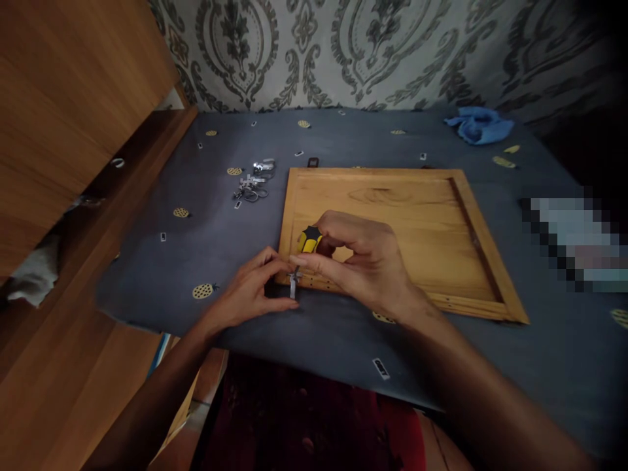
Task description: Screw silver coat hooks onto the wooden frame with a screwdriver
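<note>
The metal fitting point(293, 286) is positioned between the thumb and forefinger of the left hand point(250, 288), at the near left corner of a framed wooden panel point(407, 242). These fingers are curved and set apart at its two ends, seemingly to steady it, though whether it is pinched firmly cannot be told. The screwdriver point(311, 240) is clamped by the right hand's point(366, 261) thumb and bent fingers, tilted with its shaft directed down to the fitting, presumably so that its tip can be guided closely. The panel is laid flat, most of it stretching right of the fingers; its near edge, pierced by small holes, is probably turned this way for reach. Honey-coloured grain is enclosed by a raised rim. The stubby handle is yellow and black. Beyond the left fingers, shiny metal pieces point(251, 188) are heaped on a grey-blue, pineapple-printed tablecloth point(318, 333); far right of both hands, a blue cloth point(479, 125) is left crumpled.
</note>
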`<state>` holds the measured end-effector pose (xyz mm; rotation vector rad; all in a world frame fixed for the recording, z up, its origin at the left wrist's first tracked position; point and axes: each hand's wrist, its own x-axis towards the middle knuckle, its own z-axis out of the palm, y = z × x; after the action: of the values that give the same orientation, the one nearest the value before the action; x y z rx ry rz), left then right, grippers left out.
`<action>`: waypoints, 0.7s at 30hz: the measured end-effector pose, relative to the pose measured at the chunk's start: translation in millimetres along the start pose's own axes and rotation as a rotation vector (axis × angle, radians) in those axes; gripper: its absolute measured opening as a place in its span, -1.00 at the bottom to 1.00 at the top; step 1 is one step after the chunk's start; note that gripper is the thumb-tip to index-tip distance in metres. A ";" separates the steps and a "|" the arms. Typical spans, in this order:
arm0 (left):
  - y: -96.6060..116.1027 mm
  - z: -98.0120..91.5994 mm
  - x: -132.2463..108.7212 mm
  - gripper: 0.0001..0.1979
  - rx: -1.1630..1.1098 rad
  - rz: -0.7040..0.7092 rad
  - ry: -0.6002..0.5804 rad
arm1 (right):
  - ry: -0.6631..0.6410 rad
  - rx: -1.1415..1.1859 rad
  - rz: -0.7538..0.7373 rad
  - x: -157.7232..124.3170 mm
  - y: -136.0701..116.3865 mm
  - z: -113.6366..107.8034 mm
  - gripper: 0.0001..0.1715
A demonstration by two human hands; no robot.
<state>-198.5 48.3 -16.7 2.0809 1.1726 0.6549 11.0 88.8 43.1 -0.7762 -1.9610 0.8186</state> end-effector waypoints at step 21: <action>3.5 -2.0 1.0 -0.67 -0.008 -0.011 -0.008 | -0.085 -0.103 -0.137 -1.5 1.3 -7.3 -0.65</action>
<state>-197.6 48.4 -12.7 2.0674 1.1745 0.6442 18.2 90.2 44.5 -0.6676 -2.1200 0.6830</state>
